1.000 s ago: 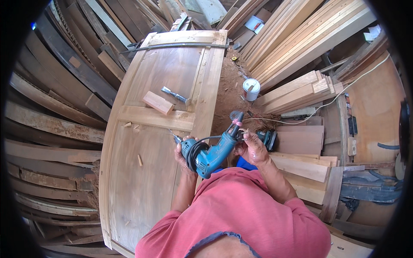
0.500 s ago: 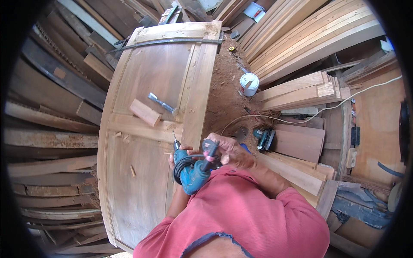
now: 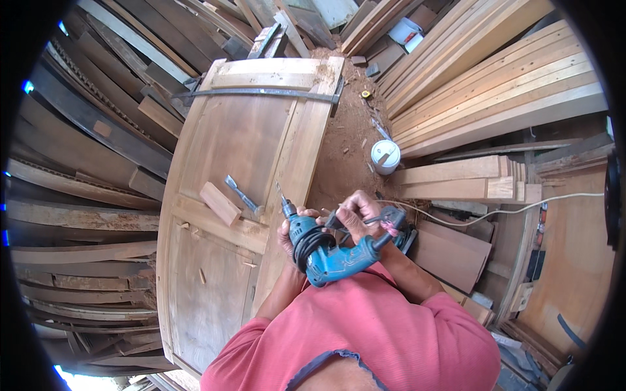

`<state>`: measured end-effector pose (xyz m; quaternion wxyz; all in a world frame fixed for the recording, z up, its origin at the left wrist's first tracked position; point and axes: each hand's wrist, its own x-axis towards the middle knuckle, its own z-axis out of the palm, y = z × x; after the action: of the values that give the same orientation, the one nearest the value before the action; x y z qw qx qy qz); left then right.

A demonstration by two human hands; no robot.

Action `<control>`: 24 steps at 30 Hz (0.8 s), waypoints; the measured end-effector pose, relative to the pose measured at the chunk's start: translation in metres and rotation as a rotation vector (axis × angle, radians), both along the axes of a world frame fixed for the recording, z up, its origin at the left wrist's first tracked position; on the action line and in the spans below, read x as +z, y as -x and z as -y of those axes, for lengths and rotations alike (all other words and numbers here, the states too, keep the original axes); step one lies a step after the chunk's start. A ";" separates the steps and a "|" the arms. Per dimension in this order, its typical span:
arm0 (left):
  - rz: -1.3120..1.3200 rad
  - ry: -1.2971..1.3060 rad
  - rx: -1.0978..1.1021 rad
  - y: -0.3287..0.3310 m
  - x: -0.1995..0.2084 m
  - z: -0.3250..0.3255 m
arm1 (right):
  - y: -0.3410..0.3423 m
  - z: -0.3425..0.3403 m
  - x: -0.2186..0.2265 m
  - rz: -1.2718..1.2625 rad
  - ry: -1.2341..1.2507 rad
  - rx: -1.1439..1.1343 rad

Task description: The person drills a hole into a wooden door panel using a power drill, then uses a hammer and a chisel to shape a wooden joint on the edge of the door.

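My left hand [image 3: 287, 236] is wrapped round the front of a teal power drill [image 3: 336, 262], behind its chuck; a long bit points up and away. Black cord [image 3: 305, 246] is coiled round the drill's body. My right hand [image 3: 360, 214] is closed on a stretch of that cord above the drill's handle. Beside its fingers is a dark piece with pink wrapping [image 3: 390, 227]. Beneath the drill lies a panelled wooden door [image 3: 225, 140]. A chisel [image 3: 242, 194] and a wooden block [image 3: 220, 203] rest near its middle rail.
A bar clamp [image 3: 261, 92] spans the door's far end. Small wood pieces [image 3: 202, 276] lie on its near panel. To the right are a white lidded bucket [image 3: 385, 156], a yellow tape measure [image 3: 366, 94], stacked planks [image 3: 502, 85] and a pale cable [image 3: 495, 214]. Boards [image 3: 85, 215] crowd the left.
The drill has shifted right and turned, its handle now pointing right. My right hand has moved off the handle end and up, drawing out cord. The view has shifted slightly.
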<state>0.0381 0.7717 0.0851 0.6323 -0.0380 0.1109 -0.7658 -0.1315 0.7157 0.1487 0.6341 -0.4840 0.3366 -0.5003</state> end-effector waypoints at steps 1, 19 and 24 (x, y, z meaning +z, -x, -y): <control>0.019 -0.015 -0.013 0.005 0.004 0.008 | 0.009 0.006 -0.002 -0.148 0.023 -0.083; 0.807 -0.041 -0.135 0.026 0.003 0.100 | 0.199 0.037 0.004 -0.897 -0.090 -0.251; 1.119 -0.048 -0.139 0.044 -0.019 0.143 | 0.115 0.074 0.039 -0.783 -0.053 0.060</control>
<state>-0.0058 0.6286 0.0663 0.5433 0.3957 -0.2215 -0.7065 -0.2460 0.6416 0.1874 0.4844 -0.6312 0.5517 -0.2499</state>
